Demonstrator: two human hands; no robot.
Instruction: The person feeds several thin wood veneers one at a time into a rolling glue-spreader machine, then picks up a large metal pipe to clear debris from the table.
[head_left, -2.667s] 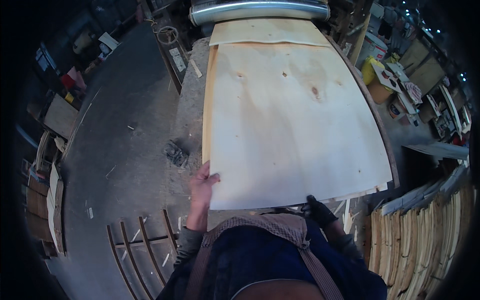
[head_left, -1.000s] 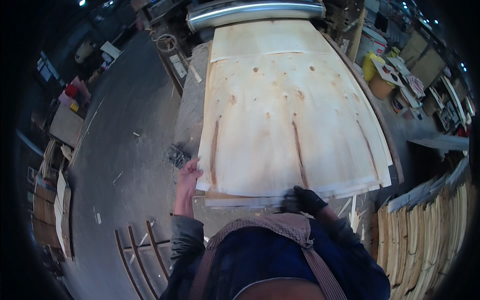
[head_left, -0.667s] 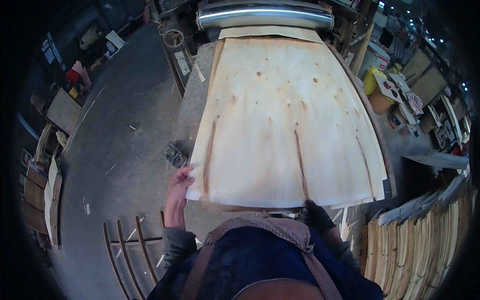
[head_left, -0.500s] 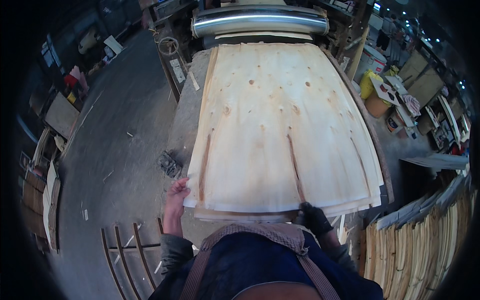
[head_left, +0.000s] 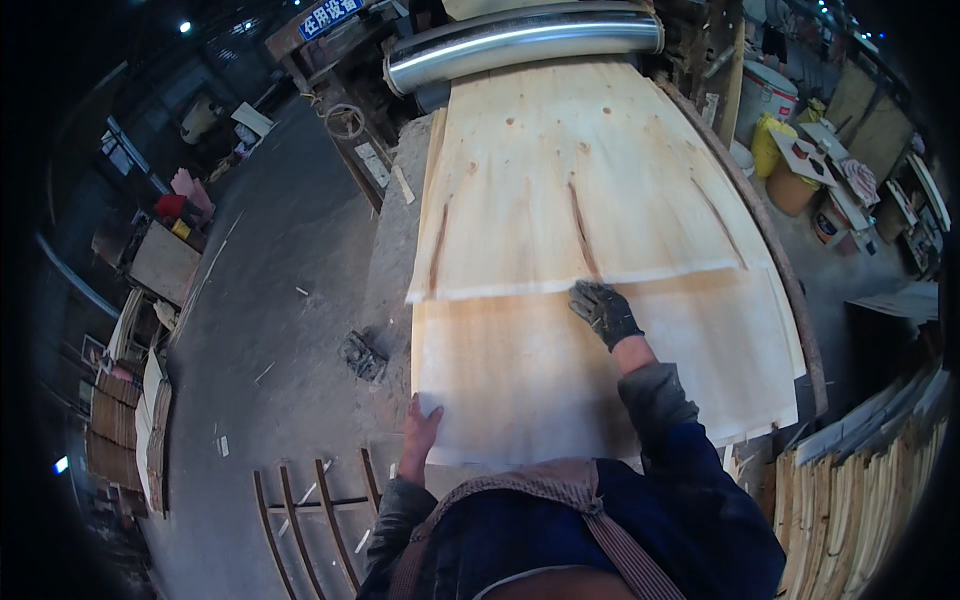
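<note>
A pale split veneer sheet [head_left: 590, 190] lies over a stack of veneer sheets [head_left: 520, 380] on a long table, its near edge about halfway along the stack. My right hand [head_left: 603, 311], in a dark glove, rests flat on that near edge by a long crack. My bare left hand [head_left: 420, 425] touches the near left corner of the lower sheet. A shiny metal roller [head_left: 520, 45] lies across the far end of the table.
A grey concrete floor [head_left: 270, 330] runs along the left, with a dark small object [head_left: 363, 355] and a curved wooden rack [head_left: 310, 510]. Stacked veneer [head_left: 860, 490] stands at the right. Buckets and clutter [head_left: 790, 150] sit at the far right.
The split sheet has slid away from me toward the roller, uncovering the sheet under it. My right hand reached forward onto its near edge; my left hand stayed at the near left corner.
</note>
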